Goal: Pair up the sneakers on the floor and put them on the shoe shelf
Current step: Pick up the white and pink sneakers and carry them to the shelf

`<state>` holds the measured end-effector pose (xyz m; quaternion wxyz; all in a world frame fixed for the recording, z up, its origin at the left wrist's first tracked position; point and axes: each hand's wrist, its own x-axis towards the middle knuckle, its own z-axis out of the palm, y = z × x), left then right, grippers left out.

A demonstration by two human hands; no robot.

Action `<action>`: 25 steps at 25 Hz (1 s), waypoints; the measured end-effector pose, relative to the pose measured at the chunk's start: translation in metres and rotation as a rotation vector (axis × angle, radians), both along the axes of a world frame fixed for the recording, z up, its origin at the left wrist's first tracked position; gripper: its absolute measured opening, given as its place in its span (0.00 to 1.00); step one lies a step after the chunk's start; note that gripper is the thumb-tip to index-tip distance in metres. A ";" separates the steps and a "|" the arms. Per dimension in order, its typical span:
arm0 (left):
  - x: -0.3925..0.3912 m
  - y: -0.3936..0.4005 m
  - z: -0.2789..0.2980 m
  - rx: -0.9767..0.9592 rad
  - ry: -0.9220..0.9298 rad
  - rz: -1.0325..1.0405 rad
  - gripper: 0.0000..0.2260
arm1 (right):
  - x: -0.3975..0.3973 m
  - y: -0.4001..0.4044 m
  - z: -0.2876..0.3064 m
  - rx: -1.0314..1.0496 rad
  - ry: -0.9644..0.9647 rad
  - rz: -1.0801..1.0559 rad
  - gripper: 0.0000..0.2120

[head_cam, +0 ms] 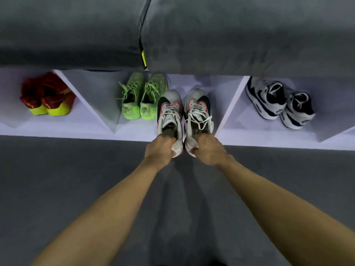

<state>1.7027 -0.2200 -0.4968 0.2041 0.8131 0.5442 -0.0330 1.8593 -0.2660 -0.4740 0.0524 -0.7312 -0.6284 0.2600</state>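
Two bare forearms reach forward over the grey carpeted floor [57, 179], which fills the lower half of the view. Above it a grey cushioned seat [230, 35] spans the top, split by a seam with a small yellow tag [143, 58]. Between them runs the white shoe shelf [76, 129], open at the front and parted by slanted white dividers.

The left hand [160, 148] is closed around the heel of one white sneaker [170, 112], and the right hand [208, 148] grips the heel of its match [197, 110]. Both shoes are white with black panels, red-pink trim and loose white laces; they sit side by side, toes pointing into the middle compartment, heels at its front edge.

Just beside them on the left stands a lime-green pair [143, 96]. A red pair with yellow heels [47, 95] sits in the left compartment, and a white-and-navy pair [278, 102] in the right.
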 end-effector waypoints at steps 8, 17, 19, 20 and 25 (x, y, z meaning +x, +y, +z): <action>0.053 0.112 -0.082 0.168 -0.030 -0.015 0.16 | 0.046 0.116 -0.091 0.126 -0.033 -0.083 0.11; 0.084 0.191 -0.108 0.219 -0.036 -0.083 0.25 | 0.077 0.185 -0.130 0.208 -0.182 -0.050 0.13; 0.086 0.196 -0.111 0.219 -0.069 -0.091 0.27 | 0.080 0.190 -0.128 0.198 -0.204 -0.034 0.13; 0.085 0.196 -0.114 0.217 -0.088 -0.089 0.28 | 0.079 0.191 -0.127 0.189 -0.210 -0.026 0.14; 0.071 0.185 -0.118 0.253 -0.167 -0.125 0.31 | 0.075 0.178 -0.125 0.237 -0.239 -0.034 0.25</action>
